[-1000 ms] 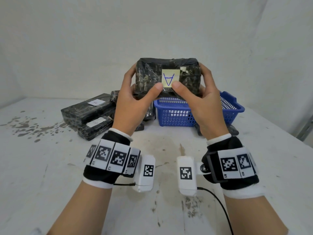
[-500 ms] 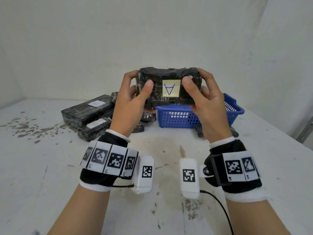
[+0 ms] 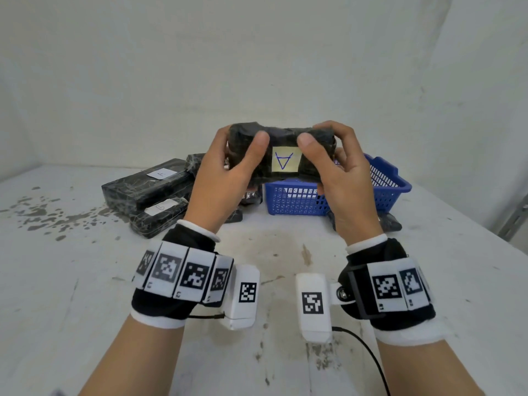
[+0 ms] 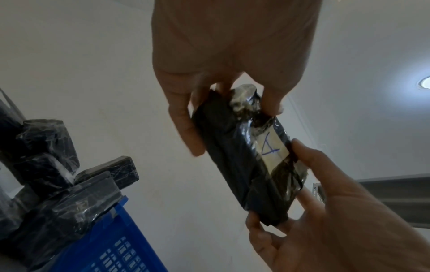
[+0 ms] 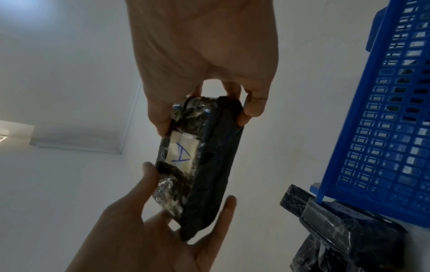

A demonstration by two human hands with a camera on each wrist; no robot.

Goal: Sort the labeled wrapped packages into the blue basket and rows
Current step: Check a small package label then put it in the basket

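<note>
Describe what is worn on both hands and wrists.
The left hand and right hand are bare. Each wrist wears a black band with white cuffs, carrying white tiles printed with black square codes. A white coded box hangs inside each wrist; thin black cables trail from them.

White surface (image 3: pixel 85 281), stained with dark speckles at its left and a brownish patch at centre. The blue basket (image 3: pixel 300 200) stands on it toward the rear. Left of the basket lie black wrapped packages: a large one with a white label (image 3: pixel 143 187) and a smaller labelled one (image 3: pixel 157 217) touching its front. Another black package (image 3: pixel 391 222) lies at the basket's front right corner.
</note>
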